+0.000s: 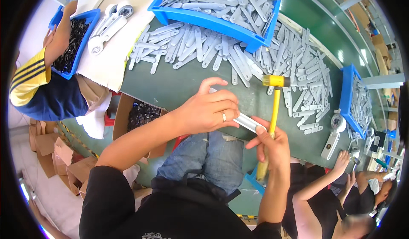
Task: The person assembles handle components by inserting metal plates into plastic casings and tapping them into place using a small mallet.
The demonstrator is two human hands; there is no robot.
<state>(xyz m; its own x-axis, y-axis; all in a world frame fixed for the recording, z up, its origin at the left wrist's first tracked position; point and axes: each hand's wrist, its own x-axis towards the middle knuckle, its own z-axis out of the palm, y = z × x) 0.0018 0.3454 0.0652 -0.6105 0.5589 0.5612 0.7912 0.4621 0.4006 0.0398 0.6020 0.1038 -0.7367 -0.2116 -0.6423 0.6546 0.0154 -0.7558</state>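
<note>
A long, light grey plastic handle piece [246, 121] is held level between my two hands above the near edge of the green table. My left hand [215, 106], with a ring on one finger, is closed round its left end and hides that part. My right hand [272, 147] pinches the other end between thumb and fingers. The yellow handle of a mallet [276, 105] also runs through my right hand, its yellow and black head up over the table. Loose grey handle pieces [245, 66] lie beyond my hands.
A blue bin [249, 36] heaped with grey pieces stands at the back; another blue bin [347, 95] is at the right. White shower heads [334, 132] lie near it. A cardboard box [122, 115] of dark parts is left of my legs. Co-workers sit at both sides.
</note>
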